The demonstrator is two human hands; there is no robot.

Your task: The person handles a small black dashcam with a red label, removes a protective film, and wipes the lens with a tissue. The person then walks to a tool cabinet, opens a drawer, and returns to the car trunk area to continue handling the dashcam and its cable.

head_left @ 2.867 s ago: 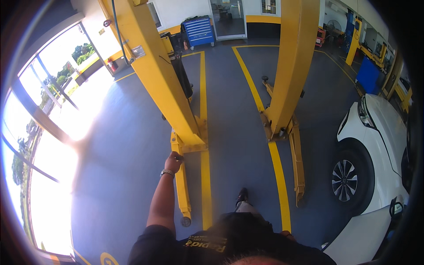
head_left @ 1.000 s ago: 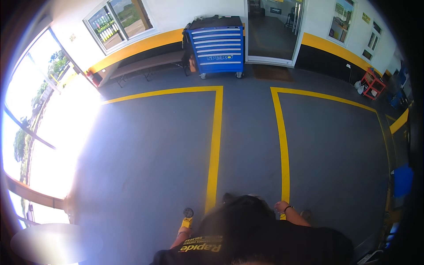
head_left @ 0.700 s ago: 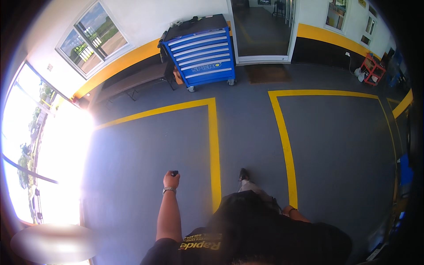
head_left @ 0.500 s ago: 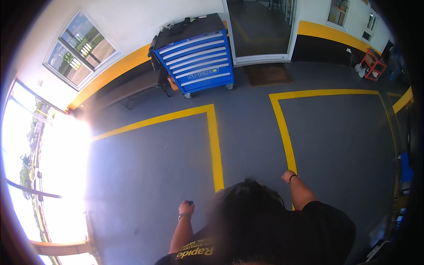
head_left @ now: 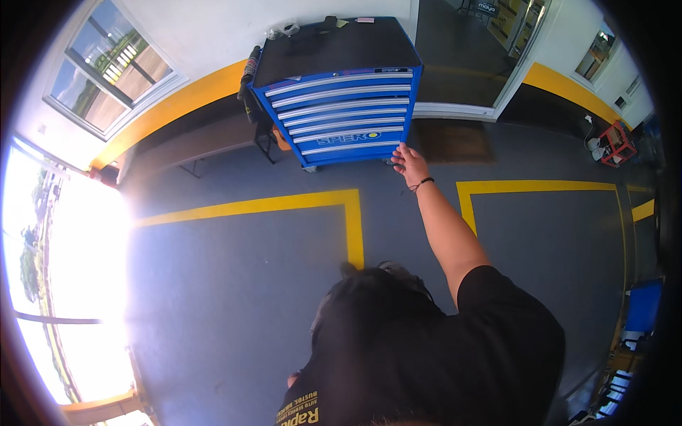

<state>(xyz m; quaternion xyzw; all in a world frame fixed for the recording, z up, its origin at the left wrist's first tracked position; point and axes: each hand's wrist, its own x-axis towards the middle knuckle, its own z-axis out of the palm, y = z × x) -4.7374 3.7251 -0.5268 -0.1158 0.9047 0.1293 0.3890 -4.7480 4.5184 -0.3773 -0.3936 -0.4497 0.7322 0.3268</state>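
My right arm is stretched forward, a dark band around the wrist. The fingers of my right hand [head_left: 410, 167] are apart and loosely bent, with nothing seen in them. Nearest to it is a blue rolling tool cabinet [head_left: 348, 153] with several silver-edged drawers, all closed. In the picture the fingertips overlap its lower right corner; whether they touch it I cannot tell. Of my left arm only a sliver of skin shows beside my black shirt [head_left: 455, 362]; the left hand's fingers are hidden.
Small items, among them a crumpled clear plastic piece [head_left: 290, 30], lie on the cabinet's black top. A bench [head_left: 192, 155] runs along the left wall. Right of the cabinet are a glass door [head_left: 462, 64], a brown mat [head_left: 455, 140] and a red cart [head_left: 616, 145]. Yellow lines [head_left: 354, 227] mark the grey floor.
The cabinet appears nearer and larger. My right arm has reached forward and its hand has opened. My left hand, earlier closed around a small dark object, has dropped back almost out of sight.
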